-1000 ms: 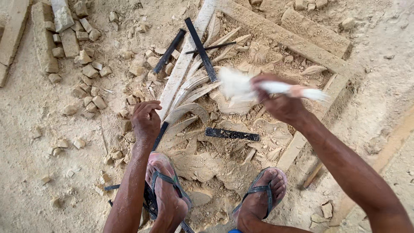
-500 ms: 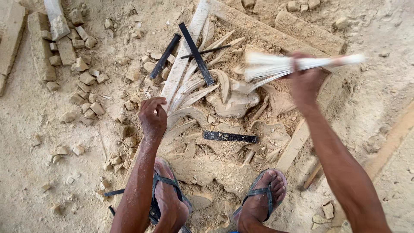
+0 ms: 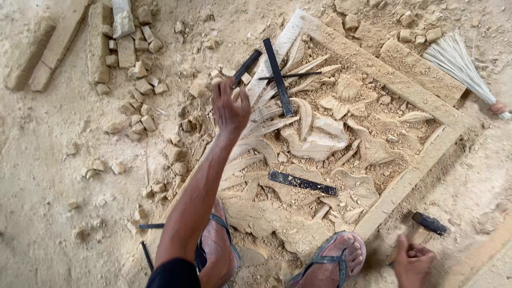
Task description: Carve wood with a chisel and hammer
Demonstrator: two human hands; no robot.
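**Broom set down, mallet taken up**

Gone from the right hand (image 3: 413,262), the pale broom (image 3: 457,61) now lies far beyond it on the sandy floor (image 3: 48,160). That hand is closed round a mallet (image 3: 421,228) handle. Left hand (image 3: 230,106) has reached forward — fingers curled on a dark chisel (image 3: 246,66) — over the carved stone relief (image 3: 314,136); two more chisels lie just beyond.

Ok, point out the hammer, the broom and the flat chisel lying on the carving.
hammer (image 3: 430,224), head view, on its dark metal head.
broom (image 3: 453,60), head view, on the spread pale bristles.
flat chisel (image 3: 302,183), head view, middle of the dark blade.
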